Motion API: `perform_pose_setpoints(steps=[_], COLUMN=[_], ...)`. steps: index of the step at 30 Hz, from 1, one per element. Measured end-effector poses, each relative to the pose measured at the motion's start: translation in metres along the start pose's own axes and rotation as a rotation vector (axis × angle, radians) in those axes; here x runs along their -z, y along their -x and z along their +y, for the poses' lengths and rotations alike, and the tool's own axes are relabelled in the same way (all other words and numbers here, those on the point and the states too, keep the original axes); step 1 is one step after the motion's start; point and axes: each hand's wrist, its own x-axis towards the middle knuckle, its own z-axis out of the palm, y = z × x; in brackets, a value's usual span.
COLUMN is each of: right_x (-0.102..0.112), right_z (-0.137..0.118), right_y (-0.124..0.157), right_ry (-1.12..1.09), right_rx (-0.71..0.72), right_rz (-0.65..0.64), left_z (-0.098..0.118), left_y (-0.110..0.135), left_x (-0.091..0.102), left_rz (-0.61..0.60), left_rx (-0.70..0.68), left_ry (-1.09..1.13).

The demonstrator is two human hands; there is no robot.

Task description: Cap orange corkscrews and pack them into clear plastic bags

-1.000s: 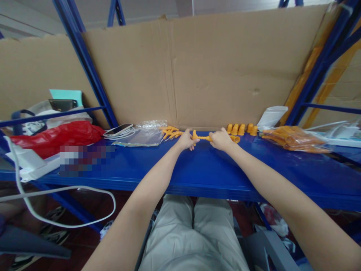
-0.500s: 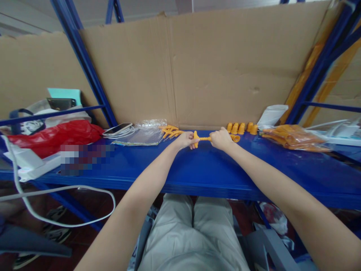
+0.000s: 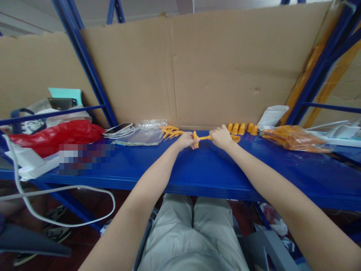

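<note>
An orange plastic corkscrew (image 3: 205, 138) is stretched sideways between my two hands, just over the blue shelf. My left hand (image 3: 187, 140) is closed on its wide crosswise handle (image 3: 196, 139). A thin ribbed orange shaft runs from there into my right hand (image 3: 221, 137), whose fingers wrap round it and hide that end. Just past my right hand shows an orange cup-shaped piece (image 3: 236, 139); whether it joins the shaft I cannot tell. Close behind my left hand lie several orange handles (image 3: 171, 131) with metal spirals.
Several orange cups (image 3: 241, 129) stand along the cardboard back wall (image 3: 225, 67). Bagged orange parts (image 3: 293, 138) lie to the right on the blue shelf (image 3: 208, 169). Leftward are a clear plastic bag (image 3: 141, 135), a phone (image 3: 120, 128) with cable, a red bag (image 3: 59, 137) and a white power strip (image 3: 42, 165).
Hardly anything differs. Both hands keep their hold on the corkscrew at the same spot, with my right fingers shifted very slightly.
</note>
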Motion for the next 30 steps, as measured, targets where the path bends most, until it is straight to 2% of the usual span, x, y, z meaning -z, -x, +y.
perform_pose_setpoints(steps=[6,11,18,21,27,30], right_x=[-0.006,-0.007,-0.013,-0.013,-0.005,-0.004], right_z=[-0.002,-0.003,-0.002,0.001,0.005,0.003], right_y=[0.0,0.0,-0.001,0.0,0.0,-0.001], right_ry=[0.028,-0.011,-0.062,-0.068,-0.039,-0.027], right_rx=[0.04,0.014,-0.024,-0.048,-0.044,-0.038], right_rz=[-0.04,-0.073,-0.146,-0.134,0.004,-0.02], left_z=[0.0,-0.003,-0.005,-0.003,0.004,0.007], left_y=[0.002,0.001,-0.003,-0.003,0.001,0.005], left_x=[0.002,0.003,-0.003,-0.005,-0.002,0.0], left_rz=[-0.023,-0.053,0.003,0.028,0.024,0.02], left_rx=[0.051,-0.014,-0.099,-0.075,0.065,0.094], left_ry=[-0.009,-0.032,-0.046,-0.014,0.085,0.06])
